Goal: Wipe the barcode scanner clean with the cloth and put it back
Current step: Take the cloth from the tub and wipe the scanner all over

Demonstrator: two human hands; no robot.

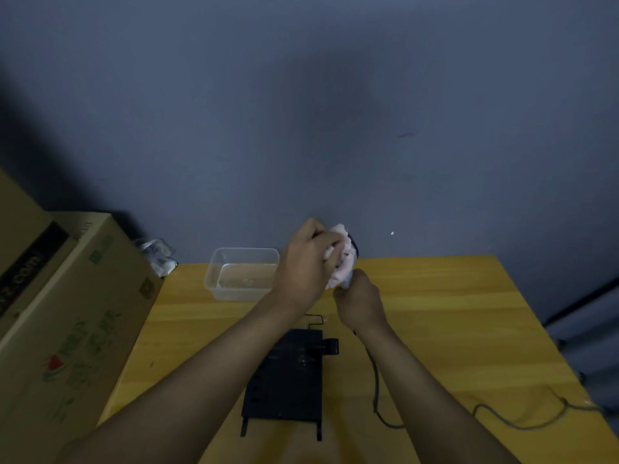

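Observation:
Above the far part of the wooden table [435, 313], my left hand [306, 266] is closed around a crumpled pink cloth [343, 259] and presses it on the barcode scanner [354, 244]. Only a dark sliver of the scanner's head shows beside the cloth. My right hand [360, 301] grips the scanner's handle from below; the handle itself is hidden. The scanner's dark cable [376, 386] runs from under my right wrist down the table and off to the right. A black flat stand [288, 380] lies on the table beneath my forearms.
A clear plastic tub [241, 279] holding a little water stands at the table's back left. A large cardboard box [67, 313] fills the left side. Crumpled plastic [157, 259] lies behind the box. A grey wall [301, 112] rises behind the table.

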